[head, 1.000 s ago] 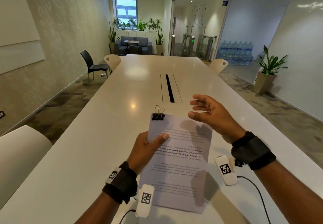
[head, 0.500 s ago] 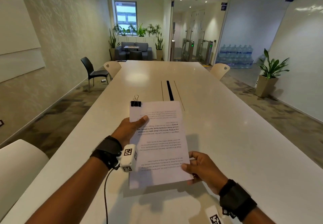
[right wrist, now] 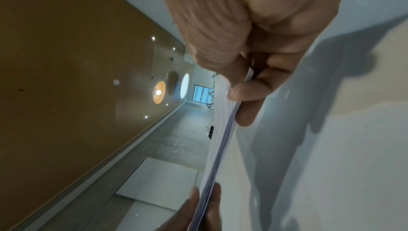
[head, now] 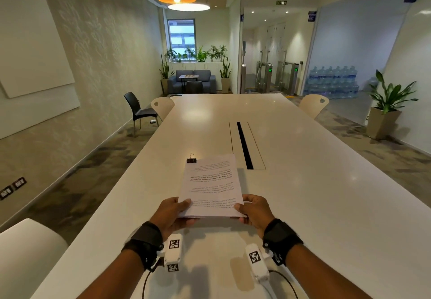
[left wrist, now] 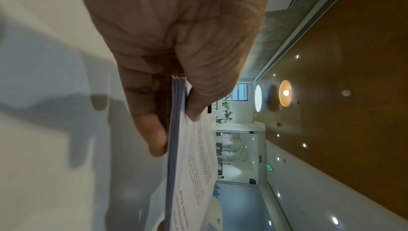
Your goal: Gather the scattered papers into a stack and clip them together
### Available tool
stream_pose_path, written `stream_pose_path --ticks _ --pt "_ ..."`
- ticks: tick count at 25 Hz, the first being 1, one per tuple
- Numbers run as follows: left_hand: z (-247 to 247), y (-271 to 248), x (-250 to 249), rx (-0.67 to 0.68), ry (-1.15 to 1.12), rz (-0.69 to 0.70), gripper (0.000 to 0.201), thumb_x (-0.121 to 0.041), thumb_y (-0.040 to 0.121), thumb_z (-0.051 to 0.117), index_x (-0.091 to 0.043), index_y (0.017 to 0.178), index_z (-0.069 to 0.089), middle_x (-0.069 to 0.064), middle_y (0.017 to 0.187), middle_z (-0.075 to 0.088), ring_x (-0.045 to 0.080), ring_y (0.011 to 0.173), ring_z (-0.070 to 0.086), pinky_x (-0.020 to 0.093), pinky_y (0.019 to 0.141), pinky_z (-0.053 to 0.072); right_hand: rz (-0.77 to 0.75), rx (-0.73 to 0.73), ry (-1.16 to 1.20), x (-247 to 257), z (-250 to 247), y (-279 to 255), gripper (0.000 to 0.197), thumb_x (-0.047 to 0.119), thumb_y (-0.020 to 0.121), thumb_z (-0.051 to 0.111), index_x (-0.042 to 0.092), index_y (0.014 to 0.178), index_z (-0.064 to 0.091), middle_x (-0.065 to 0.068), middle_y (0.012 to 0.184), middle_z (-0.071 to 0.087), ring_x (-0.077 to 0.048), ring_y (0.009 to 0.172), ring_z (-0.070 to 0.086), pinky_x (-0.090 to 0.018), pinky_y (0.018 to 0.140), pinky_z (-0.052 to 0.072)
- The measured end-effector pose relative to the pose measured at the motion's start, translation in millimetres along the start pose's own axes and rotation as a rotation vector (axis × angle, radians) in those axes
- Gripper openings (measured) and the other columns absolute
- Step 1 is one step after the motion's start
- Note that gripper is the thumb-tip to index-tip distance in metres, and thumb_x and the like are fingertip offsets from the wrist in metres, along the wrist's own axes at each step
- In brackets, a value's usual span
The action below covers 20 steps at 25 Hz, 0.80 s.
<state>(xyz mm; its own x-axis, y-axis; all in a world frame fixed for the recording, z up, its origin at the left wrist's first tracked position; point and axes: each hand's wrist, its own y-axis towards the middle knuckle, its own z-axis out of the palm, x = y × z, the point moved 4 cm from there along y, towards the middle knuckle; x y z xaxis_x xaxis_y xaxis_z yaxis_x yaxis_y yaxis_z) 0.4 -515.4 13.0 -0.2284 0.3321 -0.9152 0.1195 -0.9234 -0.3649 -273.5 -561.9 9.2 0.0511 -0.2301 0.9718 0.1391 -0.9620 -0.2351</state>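
I see my left hand (head: pixel 171 213) pinching the near left corner of the stack of papers (head: pixel 211 186), thin printed sheets held over the glossy white surface (head: pixel 314 193); black metal clip (head: pixel 192 159) at far left corner; right hand (head: pixel 255 211) pinching the near right corner.

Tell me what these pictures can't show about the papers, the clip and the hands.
- Sheet count: the paper stack shows only thin edges in the wrist views.
- Printed text: too small and blurred in the head view.
- Left hand and right hand fingers below the stack: hidden by paper in the head view.
- Binder clip: too small everywhere to judge how many sheets it bites.
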Motion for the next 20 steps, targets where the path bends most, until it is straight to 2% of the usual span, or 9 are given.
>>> stream_pose_path --ticks 2,4,7,8,10,12,14,17,20 --pt "-7.2 22.2 6.3 -0.026 -0.003 0.009 0.029 -0.01 0.11 0.063 0.012 0.128 0.061 0.021 0.092 0.082 0.023 0.055 0.071 0.028 0.045 0.061 0.021 -0.012 -0.025 -7.4 5.3 35.5 0.018 0.0 0.101 0.069 0.016 0.109 0.071 -0.016 0.118 0.079 -0.03 0.078 0.078 -0.03 0.059 0.06" --pt "-10.8 42.1 9.2 -0.072 0.049 0.029 0.035 -0.008 0.11 0.062 0.014 0.137 0.055 0.021 0.085 0.075 0.019 0.047 0.063 0.026 0.042 0.056 0.047 -0.021 -0.065 -17.9 7.1 64.6 0.014 0.0 0.1 0.07 0.011 0.108 0.072 -0.021 0.12 0.078 -0.036 0.08 0.074 -0.036 0.063 0.06" --pt "-9.1 67.8 14.9 -0.148 0.034 0.014 0.035 0.002 0.109 0.06 0.0 0.139 0.042 0.034 0.106 0.075 0.023 0.046 0.063 0.033 0.049 0.064 0.085 -0.051 -0.111 -27.6 5.1 94.6 0.02 0.004 0.1 0.071 -0.003 0.119 0.073 -0.023 0.11 0.08 -0.034 0.069 0.071 -0.04 0.063 0.059" --pt "-9.1 75.8 17.5 -0.162 0.035 0.016 0.036 0.004 0.108 0.06 -0.003 0.138 0.042 0.038 0.115 0.074 0.026 0.048 0.066 0.036 0.052 0.067 0.084 -0.059 -0.149 -28.9 3.8 99.9 0.022 0.007 0.099 0.074 -0.004 0.118 0.073 -0.023 0.108 0.08 -0.028 0.062 0.069 -0.038 0.061 0.059" --pt "-11.2 89.5 22.7 -0.199 0.035 0.029 0.039 0.005 0.107 0.061 -0.003 0.14 0.042 0.04 0.119 0.074 0.032 0.055 0.073 0.039 0.056 0.07 0.065 -0.042 -0.224 -28.0 2.0 106.7 0.022 0.01 0.093 0.082 -0.002 0.11 0.075 -0.02 0.106 0.081 -0.023 0.056 0.066 -0.037 0.063 0.063" --pt "-12.0 99.6 30.5 -0.221 0.045 0.032 0.04 0.005 0.106 0.063 -0.001 0.141 0.044 0.036 0.117 0.076 0.035 0.061 0.078 0.039 0.058 0.071 0.041 -0.018 -0.304 -27.3 0.7 109.7 0.031 0.007 0.08 0.09 0.001 0.107 0.075 -0.015 0.108 0.082 -0.025 0.068 0.073 -0.039 0.074 0.067" --pt "-12.3 106.5 33.5 -0.239 0.036 0.047 0.04 0.005 0.105 0.064 0.0 0.14 0.045 0.035 0.116 0.077 0.037 0.065 0.08 0.04 0.059 0.071 0.011 -0.001 -0.368 -23.7 2.4 111.1 0.045 0.007 0.068 0.094 0.007 0.11 0.077 -0.009 0.111 0.083 -0.026 0.091 0.08 -0.041 0.082 0.069" --pt "-12.3 109.0 32.5 -0.252 0.038 0.051 0.038 0.004 0.105 0.065 -0.002 0.138 0.047 0.034 0.115 0.078 0.038 0.066 0.08 0.04 0.06 0.071 -0.026 0.034 -0.448 -16.8 7.3 110.1 0.051 0.001 0.067 0.093 0.009 0.115 0.078 -0.006 0.115 0.081 -0.026 0.104 0.078 -0.039 0.082 0.069" --pt "-12.2 108.2 29.5 -0.233 0.053 0.057 0.036 -0.003 0.105 0.068 -0.004 0.136 0.049 0.034 0.112 0.078 0.04 0.067 0.077 0.043 0.063 0.071 -0.05 0.026 -0.577 -10.7 11.0 109.6 0.05 0.007 0.068 0.095 0.008 0.115 0.077 -0.008 0.119 0.08 -0.026 0.107 0.076 -0.036 0.084 0.068"
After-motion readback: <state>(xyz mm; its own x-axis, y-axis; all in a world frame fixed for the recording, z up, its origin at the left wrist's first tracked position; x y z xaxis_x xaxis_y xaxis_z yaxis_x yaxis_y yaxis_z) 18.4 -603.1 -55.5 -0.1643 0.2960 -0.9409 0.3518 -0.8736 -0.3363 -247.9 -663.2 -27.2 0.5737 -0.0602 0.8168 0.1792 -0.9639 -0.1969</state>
